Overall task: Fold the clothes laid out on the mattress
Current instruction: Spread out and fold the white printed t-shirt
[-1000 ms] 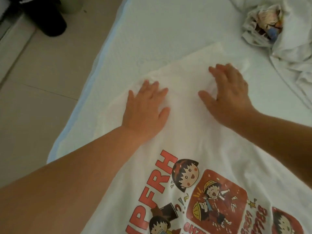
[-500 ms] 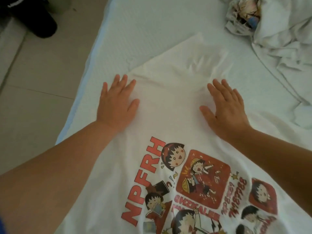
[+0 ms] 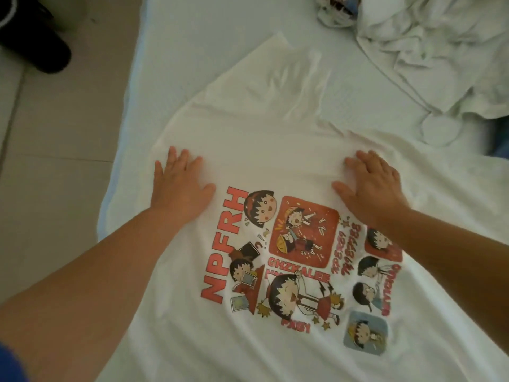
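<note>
Both flat, open palms are being drawn back toward the cartoon print: left hand [image 3: 180,188] and right hand [image 3: 371,186] are being pressed on the white T-shirt [image 3: 264,139], spread lengthwise on the mattress [image 3: 192,37].

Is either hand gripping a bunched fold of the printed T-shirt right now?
No: the left hand and right hand both lie flat with straight fingers on the printed T-shirt.
</note>
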A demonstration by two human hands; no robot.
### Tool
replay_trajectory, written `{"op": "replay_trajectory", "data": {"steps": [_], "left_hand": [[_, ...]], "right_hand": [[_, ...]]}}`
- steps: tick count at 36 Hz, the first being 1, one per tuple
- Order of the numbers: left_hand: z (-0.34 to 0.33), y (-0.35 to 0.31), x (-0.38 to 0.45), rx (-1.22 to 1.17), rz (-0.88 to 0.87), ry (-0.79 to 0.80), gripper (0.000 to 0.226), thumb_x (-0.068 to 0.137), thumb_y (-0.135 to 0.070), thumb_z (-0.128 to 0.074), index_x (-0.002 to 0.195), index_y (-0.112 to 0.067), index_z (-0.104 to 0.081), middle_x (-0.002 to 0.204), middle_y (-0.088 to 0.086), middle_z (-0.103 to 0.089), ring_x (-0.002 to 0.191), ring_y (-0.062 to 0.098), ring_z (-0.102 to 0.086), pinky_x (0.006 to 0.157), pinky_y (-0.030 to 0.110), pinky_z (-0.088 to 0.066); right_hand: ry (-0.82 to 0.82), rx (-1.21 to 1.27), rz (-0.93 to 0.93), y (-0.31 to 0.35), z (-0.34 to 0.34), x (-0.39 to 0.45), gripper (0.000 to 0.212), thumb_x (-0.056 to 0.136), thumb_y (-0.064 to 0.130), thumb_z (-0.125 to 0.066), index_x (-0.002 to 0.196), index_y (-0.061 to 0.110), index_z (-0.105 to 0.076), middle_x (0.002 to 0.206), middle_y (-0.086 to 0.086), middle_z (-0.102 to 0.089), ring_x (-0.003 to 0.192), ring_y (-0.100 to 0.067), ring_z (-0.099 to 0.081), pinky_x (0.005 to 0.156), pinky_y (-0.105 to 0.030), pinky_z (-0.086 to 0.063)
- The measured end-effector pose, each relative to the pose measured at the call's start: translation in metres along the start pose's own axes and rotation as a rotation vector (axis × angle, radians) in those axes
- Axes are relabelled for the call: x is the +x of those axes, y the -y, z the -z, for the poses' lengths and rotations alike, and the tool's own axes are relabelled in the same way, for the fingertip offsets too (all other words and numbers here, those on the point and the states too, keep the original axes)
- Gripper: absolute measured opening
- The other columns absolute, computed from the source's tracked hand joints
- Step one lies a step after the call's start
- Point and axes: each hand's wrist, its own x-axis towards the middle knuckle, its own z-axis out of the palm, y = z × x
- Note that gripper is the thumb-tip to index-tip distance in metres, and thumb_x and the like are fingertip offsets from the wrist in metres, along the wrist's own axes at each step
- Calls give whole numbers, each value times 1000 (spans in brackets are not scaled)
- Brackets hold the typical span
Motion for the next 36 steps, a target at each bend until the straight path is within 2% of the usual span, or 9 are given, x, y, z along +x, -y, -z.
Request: {"op": "replay_trajectory", "data": {"steps": [7,14,17,21,23,28,31,33,36], "left_hand": [[16,-129,-23,-229,-296,50,55,93,-35,-47,145,-22,-32,153,-1,-26,140,19,-19,113,35,-15],[24,-211,36,-100,-393,-28,55,95,-28,-42,147,-19,-26,153,4,-28,138,27,-27,111,41,-25],[24,-228,59,-20,-389,-8,55,96,-28,-40,148,-21,-23,156,3,-21,142,25,-18,112,39,-19],[22,-240,75,116,-378,16,54,95,-28,-41,146,-24,-27,155,3,-21,142,23,-18,110,38,-20],[24,-240,77,194,-367,-45,50,92,-32,-46,141,-25,-38,148,6,-35,134,27,-32,104,40,-26],[40,-234,82,337,-355,-290,25,88,-39,-51,101,-26,-68,98,6,-62,99,31,-48,73,36,-21],[48,-231,86,341,-351,-288,24,87,-42,-54,93,-24,-69,93,6,-60,94,31,-50,74,36,-21],[52,-230,87,300,-337,-251,25,88,-42,-54,93,-21,-66,97,7,-60,92,31,-55,80,37,-28],[56,-228,87,178,-328,-197,20,90,-38,-54,83,-20,-55,97,7,-59,88,30,-56,83,37,-33]], "right_hand": [[-13,22,-168,-75,23,-54,53,93,48,-44,139,21,-40,147,-2,-34,137,-23,-24,112,-42,-18],[-208,176,-506,-181,33,-52,52,93,41,-47,137,14,-42,143,-13,-37,132,-33,-29,108,-45,-23],[-215,241,-625,-212,35,-36,55,93,40,-48,141,15,-36,144,-13,-35,132,-35,-28,106,-47,-26],[-140,249,-481,-224,36,-23,37,83,24,-58,119,14,-57,124,-13,-53,112,-35,-47,87,-39,-41],[-131,205,-347,-222,35,-25,28,80,22,-63,106,13,-64,115,-8,-56,105,-30,-50,80,-28,-35],[-272,233,-135,-228,50,-40,32,80,27,-70,107,10,-67,113,-1,-59,106,-23,-52,85,-24,-31],[-296,351,-215,-243,69,-45,15,79,35,-70,81,22,-64,86,9,-57,75,-12,-52,70,-25,-35],[-219,446,-322,-256,77,-45,37,76,44,-71,64,13,-55,61,5,-50,56,-13,-45,54,-28,-33],[-184,532,-374,-270,87,-46,51,70,45,-75,52,11,-41,49,1,-38,49,-17,-37,48,-27,-29]]}}
